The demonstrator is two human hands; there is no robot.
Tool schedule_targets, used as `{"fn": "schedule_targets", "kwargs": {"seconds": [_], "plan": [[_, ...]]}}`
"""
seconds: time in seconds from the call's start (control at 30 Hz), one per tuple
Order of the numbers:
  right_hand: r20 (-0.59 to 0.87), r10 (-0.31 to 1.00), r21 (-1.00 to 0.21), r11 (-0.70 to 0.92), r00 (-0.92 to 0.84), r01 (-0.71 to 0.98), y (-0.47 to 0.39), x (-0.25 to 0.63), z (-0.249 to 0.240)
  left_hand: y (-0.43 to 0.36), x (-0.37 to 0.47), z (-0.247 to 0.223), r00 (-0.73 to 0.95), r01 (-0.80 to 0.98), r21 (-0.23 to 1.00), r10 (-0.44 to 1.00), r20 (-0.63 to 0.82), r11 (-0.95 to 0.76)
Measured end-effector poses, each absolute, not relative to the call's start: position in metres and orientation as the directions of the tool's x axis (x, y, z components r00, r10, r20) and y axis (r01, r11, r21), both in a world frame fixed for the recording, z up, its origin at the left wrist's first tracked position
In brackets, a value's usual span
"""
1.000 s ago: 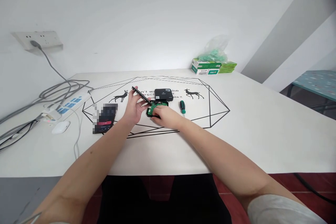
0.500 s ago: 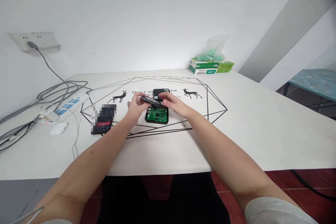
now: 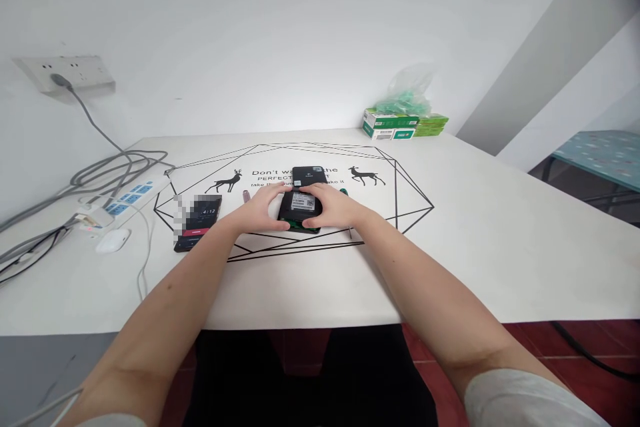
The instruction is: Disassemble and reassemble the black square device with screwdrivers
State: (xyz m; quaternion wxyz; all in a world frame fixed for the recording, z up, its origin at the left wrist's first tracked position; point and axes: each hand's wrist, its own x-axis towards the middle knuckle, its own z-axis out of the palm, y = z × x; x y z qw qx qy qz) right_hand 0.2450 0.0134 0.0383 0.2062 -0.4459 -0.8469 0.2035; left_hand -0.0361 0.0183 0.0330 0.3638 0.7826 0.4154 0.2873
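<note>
A black cover with a white printed label [image 3: 303, 202] lies over the black housing, where a strip of green circuit board [image 3: 296, 224] shows along the near edge. My left hand [image 3: 263, 209] grips the cover from the left, thumb at its near edge and fingers at the far edge. My right hand [image 3: 333, 205] holds it the same way from the right. Just behind stands out a flat black panel [image 3: 307, 175] with a small white sticker, lying on the table. A green-handled tool [image 3: 344, 192] is partly hidden behind my right hand; a pinkish handle [image 3: 246, 195] shows beside my left.
A phone with a lit screen [image 3: 200, 223] lies to the left, near a white earphone case [image 3: 113, 241]. Further left are a power strip [image 3: 131, 199] and coiled grey cables [image 3: 120, 167]. Green and white boxes [image 3: 390, 124] with a plastic bag [image 3: 406, 97] stand at the back right.
The labelled cover has come down from a tilted position above the circuit board and now lies nearly flat over it. Both hands have moved down with it to its sides.
</note>
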Motion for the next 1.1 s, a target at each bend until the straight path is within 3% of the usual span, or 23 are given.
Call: {"fn": "schedule_targets", "kwargs": {"seconds": [0.37,0.67,1.1], "plan": [[0.102,0.810,-0.455,0.554,-0.577,0.697,0.012,0.237,0.036,0.021,-0.037,0.032,0.531,0.492,0.760,0.838,0.124,-0.424],[0.122,0.749,-0.450,0.626,-0.651,0.637,0.020,0.239,0.027,0.024,-0.039,0.028,0.530,0.411,0.823,0.837,0.133,-0.391],[-0.076,0.763,-0.484,0.535,-0.642,0.693,0.032,0.242,0.009,0.030,-0.037,0.018,0.520,0.474,0.779,0.845,0.127,-0.409]]}}
